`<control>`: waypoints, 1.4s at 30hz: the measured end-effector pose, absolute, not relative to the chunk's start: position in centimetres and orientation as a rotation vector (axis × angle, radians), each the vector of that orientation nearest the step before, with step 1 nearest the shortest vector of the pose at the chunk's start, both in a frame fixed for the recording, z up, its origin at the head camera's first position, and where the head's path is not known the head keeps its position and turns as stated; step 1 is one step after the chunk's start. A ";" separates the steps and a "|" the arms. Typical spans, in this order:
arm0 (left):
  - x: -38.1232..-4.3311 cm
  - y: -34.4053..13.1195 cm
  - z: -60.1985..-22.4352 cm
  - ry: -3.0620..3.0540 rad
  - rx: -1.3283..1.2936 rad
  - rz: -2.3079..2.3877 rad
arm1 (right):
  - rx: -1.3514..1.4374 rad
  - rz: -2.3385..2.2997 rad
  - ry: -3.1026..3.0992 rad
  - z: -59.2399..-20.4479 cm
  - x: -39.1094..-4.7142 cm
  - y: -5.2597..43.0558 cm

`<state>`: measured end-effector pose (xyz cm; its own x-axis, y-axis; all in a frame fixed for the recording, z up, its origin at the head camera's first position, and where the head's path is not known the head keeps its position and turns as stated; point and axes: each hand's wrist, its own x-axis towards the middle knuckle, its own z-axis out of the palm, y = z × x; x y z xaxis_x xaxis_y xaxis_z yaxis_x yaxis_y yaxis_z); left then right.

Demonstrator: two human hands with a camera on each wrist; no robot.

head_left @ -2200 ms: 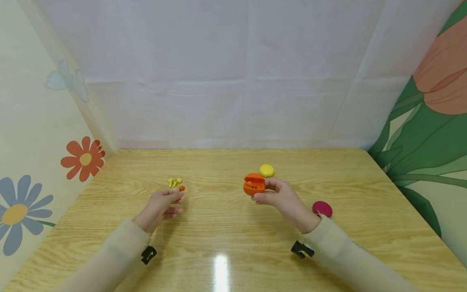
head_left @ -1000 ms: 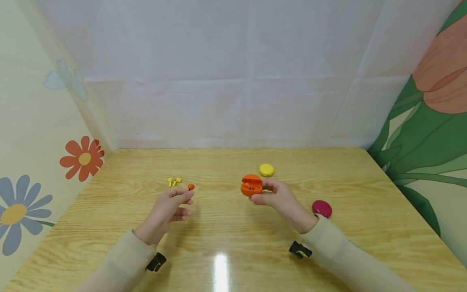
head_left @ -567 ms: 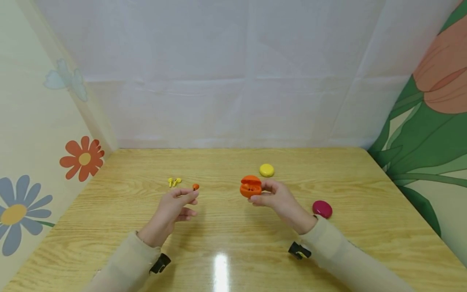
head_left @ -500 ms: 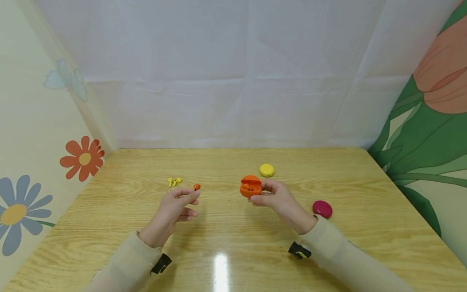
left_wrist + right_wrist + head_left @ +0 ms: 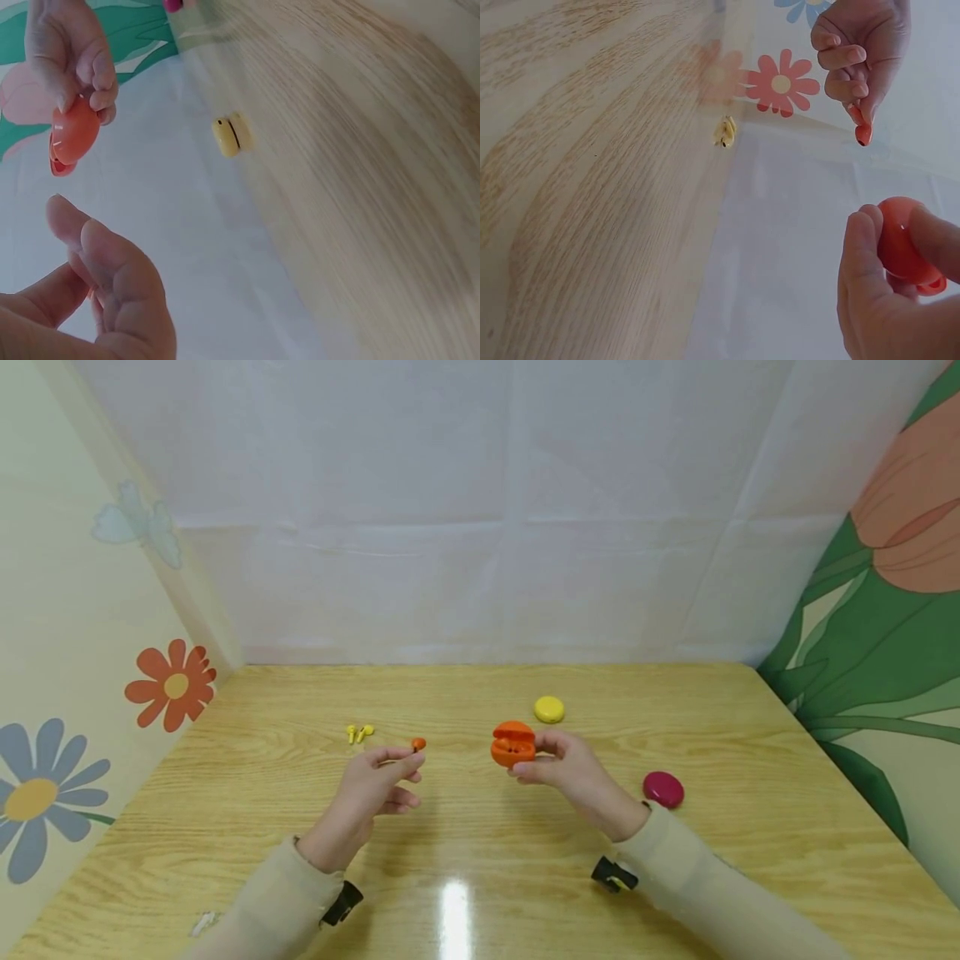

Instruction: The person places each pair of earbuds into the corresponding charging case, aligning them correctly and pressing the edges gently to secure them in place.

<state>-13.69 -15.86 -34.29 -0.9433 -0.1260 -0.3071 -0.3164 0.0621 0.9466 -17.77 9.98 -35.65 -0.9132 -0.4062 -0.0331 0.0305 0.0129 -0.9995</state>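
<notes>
Between thumb and forefinger, my left hand (image 5: pixel 377 787) pinches an orange earbud (image 5: pixel 418 743) above the table. The earbud's head points up and to the right, and the right wrist view shows the same earbud (image 5: pixel 863 133) hanging from the fingertips. My right hand (image 5: pixel 573 777) grips an orange earbud case (image 5: pixel 513 752) by its right side. Its lid stands raised, and an orange earbud seems to sit in the left part of the case. A gap separates the pinched earbud from the case. In the left wrist view the held earbud is almost wholly hidden by the fingers.
Two yellow earbuds (image 5: pixel 360 733) lie on the wooden table (image 5: pixel 450 693) beyond my left hand. A closed yellow case (image 5: pixel 549 709) lies behind the orange one. Near my right wrist is a dark pink case (image 5: pixel 663 789). A white cloth (image 5: pixel 480 568) hangs along the table's back edge.
My left hand has carried the orange earbud rightward, away from the yellow earbuds and nearer the case. My right hand has shifted slightly left with the orange case, whose lid stays raised.
</notes>
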 end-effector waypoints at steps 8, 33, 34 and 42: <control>-13.7 -15.3 -34.3 2.189 -0.421 2.012 | -0.378 -1.963 1.984 -35.7 -17.8 9.9; -13.3 -13.2 -33.7 2.155 -0.316 2.054 | -0.361 -1.969 1.967 -35.5 -17.7 9.6; -13.3 -13.1 -33.6 2.152 -0.315 2.057 | -0.360 -1.970 1.967 -35.5 -17.7 9.6; -13.3 -12.6 -33.5 2.133 -0.289 2.090 | -0.349 -1.957 1.986 -35.4 -17.6 9.5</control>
<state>-13.25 -12.61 -33.46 -0.9716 -0.0380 -0.2335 -0.2342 0.0159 0.9721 -17.64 9.51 -35.39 -0.9154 -0.3977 -0.0618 0.0559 0.0264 -0.9981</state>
